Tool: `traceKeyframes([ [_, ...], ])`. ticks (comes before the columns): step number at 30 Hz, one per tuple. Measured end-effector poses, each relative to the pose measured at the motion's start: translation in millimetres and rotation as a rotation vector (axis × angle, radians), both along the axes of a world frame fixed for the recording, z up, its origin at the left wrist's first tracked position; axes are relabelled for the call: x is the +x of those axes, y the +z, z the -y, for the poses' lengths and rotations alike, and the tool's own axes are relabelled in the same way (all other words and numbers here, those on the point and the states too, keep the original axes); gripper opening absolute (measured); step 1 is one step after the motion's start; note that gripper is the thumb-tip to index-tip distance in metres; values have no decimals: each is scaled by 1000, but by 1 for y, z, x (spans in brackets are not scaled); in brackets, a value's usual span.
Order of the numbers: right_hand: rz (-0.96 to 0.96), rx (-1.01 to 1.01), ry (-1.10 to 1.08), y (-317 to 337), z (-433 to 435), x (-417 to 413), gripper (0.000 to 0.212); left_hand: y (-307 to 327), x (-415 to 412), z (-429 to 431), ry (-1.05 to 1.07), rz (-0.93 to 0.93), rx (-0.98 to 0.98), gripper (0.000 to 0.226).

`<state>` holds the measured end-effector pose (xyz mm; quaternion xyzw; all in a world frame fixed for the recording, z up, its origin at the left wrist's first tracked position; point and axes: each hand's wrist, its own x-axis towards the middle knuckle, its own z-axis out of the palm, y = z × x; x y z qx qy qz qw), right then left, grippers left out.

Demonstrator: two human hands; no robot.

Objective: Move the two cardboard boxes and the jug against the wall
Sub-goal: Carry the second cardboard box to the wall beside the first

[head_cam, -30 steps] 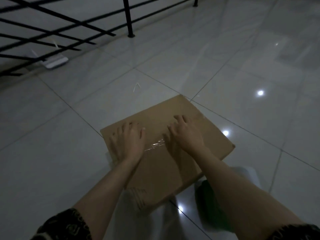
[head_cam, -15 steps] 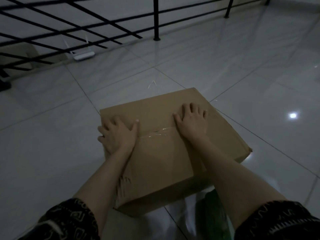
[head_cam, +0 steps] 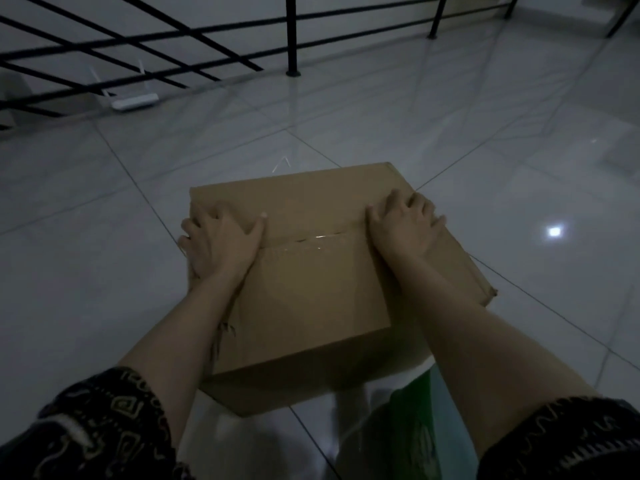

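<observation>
A brown cardboard box (head_cam: 311,292) with a taped top seam sits in front of me, low over the glossy tiled floor. My left hand (head_cam: 221,240) grips its left top edge, fingers curled over the side. At the right top edge my right hand (head_cam: 405,226) lies with fingers spread over the corner. Only one box shows; no jug is in view. Whether the box rests on the floor or is lifted cannot be told.
A black metal railing (head_cam: 292,36) runs across the back, with a white router (head_cam: 135,100) on the floor beside it. A small white scrap (head_cam: 282,164) lies just beyond the box. Green and white cloth (head_cam: 415,417) hangs below the box.
Both hands slid apart from the middle of the lid to the box's left and right edges. The box now looks closer and higher, and the view turned toward the railing.
</observation>
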<state>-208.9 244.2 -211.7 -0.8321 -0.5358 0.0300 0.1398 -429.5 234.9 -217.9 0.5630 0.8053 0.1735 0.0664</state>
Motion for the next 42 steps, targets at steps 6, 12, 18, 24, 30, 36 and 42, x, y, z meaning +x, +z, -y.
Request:
traceKeyframes([
  [6,-70,-18,-139,-3,10,21,71,11,-7,14,48,167,-34,103],
  [12,-54,-4,-138,-2,1,20,81,11,-5,18,76,184,1,103],
  [18,-46,-31,-132,-3,-18,25,86,8,-3,2,83,216,-17,107],
  [24,-27,-34,-145,-6,-30,29,90,12,-1,-17,147,250,-17,113],
  [30,-19,-11,-151,-7,-30,28,86,12,0,-20,174,277,3,112],
  [36,-14,-1,-159,-10,-34,24,84,11,-2,-28,162,260,-2,112],
  [42,-42,-23,-210,5,-43,27,86,39,7,-47,150,251,-45,109],
])
